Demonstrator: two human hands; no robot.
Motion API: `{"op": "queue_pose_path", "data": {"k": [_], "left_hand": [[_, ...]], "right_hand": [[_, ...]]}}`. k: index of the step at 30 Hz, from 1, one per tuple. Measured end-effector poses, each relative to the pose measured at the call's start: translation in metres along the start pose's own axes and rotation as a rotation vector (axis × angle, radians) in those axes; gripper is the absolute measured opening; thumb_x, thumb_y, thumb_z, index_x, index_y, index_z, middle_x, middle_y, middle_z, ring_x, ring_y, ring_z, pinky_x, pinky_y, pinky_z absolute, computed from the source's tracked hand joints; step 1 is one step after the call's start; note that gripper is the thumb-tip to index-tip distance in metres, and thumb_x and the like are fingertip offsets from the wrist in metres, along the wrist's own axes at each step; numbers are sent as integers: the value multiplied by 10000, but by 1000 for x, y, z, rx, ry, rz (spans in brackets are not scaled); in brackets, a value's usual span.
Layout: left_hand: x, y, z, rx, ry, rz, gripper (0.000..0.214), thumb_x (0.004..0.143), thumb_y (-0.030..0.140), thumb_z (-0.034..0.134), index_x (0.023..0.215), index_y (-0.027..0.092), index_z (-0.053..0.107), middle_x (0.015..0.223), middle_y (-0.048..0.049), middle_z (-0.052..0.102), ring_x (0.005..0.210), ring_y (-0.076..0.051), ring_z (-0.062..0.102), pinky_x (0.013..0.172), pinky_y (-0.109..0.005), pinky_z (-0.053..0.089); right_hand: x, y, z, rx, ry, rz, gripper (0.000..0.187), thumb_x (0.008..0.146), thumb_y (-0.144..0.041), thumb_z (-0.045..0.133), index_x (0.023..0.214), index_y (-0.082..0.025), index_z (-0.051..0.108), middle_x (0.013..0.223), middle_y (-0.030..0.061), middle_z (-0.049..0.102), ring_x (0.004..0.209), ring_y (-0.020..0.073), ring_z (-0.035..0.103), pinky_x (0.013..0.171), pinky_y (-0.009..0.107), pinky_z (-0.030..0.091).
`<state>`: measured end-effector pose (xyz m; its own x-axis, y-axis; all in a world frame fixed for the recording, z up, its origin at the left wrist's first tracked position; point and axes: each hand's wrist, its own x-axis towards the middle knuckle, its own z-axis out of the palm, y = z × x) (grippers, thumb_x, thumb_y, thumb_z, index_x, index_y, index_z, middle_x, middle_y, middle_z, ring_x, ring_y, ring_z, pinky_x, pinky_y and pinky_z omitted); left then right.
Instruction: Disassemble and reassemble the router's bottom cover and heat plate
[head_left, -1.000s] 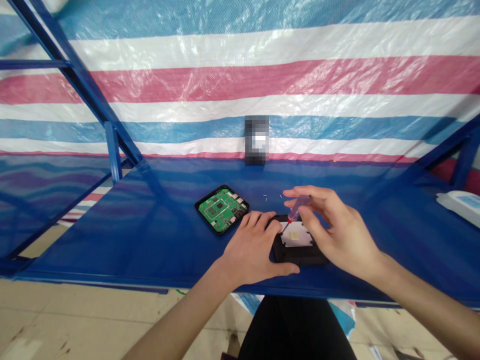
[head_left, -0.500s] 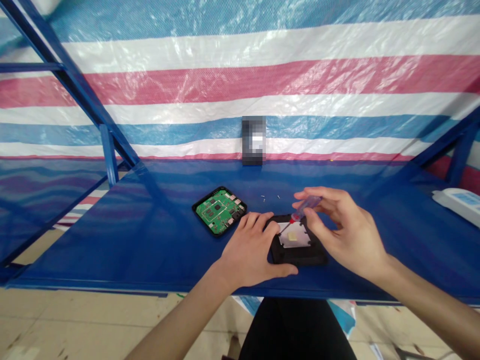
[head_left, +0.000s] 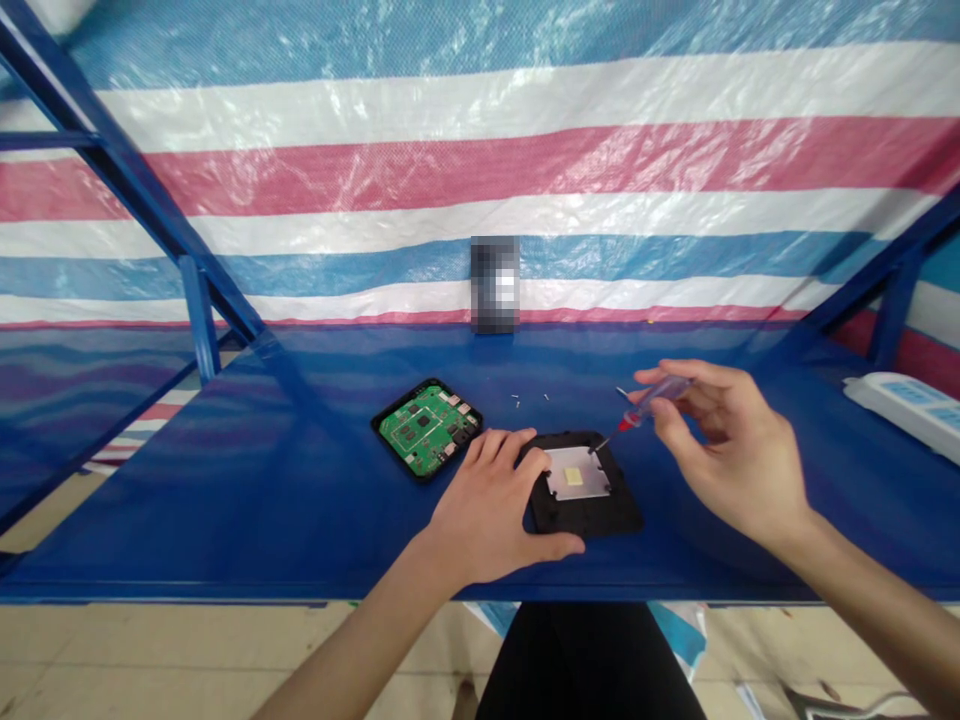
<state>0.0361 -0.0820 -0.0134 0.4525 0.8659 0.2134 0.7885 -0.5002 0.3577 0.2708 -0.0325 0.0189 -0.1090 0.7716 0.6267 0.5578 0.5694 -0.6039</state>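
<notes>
The black device case (head_left: 581,520) is held down by the spread left hand (head_left: 491,505), while a precision screwdriver (head_left: 652,405) is pinched narrowly in the right hand (head_left: 731,450). The metal plate (head_left: 576,472) could be scratched by a slipped tip, and the loose screws (head_left: 517,398) beyond the left hand could be knocked away.

**Right hand (head_left: 731,450) holds a slim screwdriver (head_left: 654,402) over a black case (head_left: 619,517)**

The screwdriver's tip is at the case's metal plate (head_left: 576,478), though touching or just above is hard to tell. The left hand (head_left: 487,510) lies spread on the case's edge. A green circuit board (head_left: 424,428) sits just beside it on the blue table (head_left: 225,510), with tiny screws (head_left: 516,397) beyond.
</notes>
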Motion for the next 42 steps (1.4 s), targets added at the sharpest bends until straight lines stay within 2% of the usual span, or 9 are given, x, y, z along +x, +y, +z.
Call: {"op": "queue_pose_path", "data": {"k": [7,12,17,25,29,36,42], "left_hand": [[-1,-1,2,-5,9,4,641,742,700,750,1125,218,572,1411,-145,543,1284,-349,483,1092,-539,377],[-1,-1,2,-1,12,18,613,754,701,739,1137,249,582,1417,-142,531,1289,-351,476,1081,-549,385],[-2,0,1,-9,7,14,612,752,698,745,1114,231,586,1414,-152,538,1289,-351,479,1086,-551,382],[-2,-1,3,-9,17,7,647,739,710,748,1116,211,581,1413,-155,551,1287,-354,488,1095,-546,375],[-1,-2,3,-9,20,5,644,738,718,741,1109,218,577,1415,-151,549,1295,-353,482,1103,-546,364],[-1,0,2,-11,8,-5,639,739,723,737,1097,220,572,1412,-150,551,1300,-349,479,1102,-544,363],[-2,0,2,-15,13,-1,638,741,732,728,1083,216,572,1408,-149,557,1297,-349,484,1109,-533,360]], "right_hand": [[2,-4,2,-36,-16,-21,280,941,-304,621,1207,-268,542,1090,53,761,884,209,778,751,326,625],[4,-7,2,-56,-29,-37,266,945,-300,614,1199,-262,543,1080,56,765,864,204,782,673,287,612],[4,-6,2,-74,-34,-40,266,943,-317,620,1191,-254,546,1070,62,767,835,198,780,569,250,573],[5,-8,1,-80,-34,-48,257,943,-318,617,1184,-262,549,1076,62,766,839,207,778,614,280,587],[5,-10,1,-95,-41,-50,261,941,-327,618,1185,-263,554,1069,66,770,830,218,781,540,264,568],[3,-8,2,-65,-33,-42,263,940,-315,619,1193,-274,559,1090,56,761,878,224,780,734,338,629],[1,-8,1,-26,-40,-37,271,945,-310,615,1207,-290,550,1108,48,749,893,217,770,778,363,630]]}}
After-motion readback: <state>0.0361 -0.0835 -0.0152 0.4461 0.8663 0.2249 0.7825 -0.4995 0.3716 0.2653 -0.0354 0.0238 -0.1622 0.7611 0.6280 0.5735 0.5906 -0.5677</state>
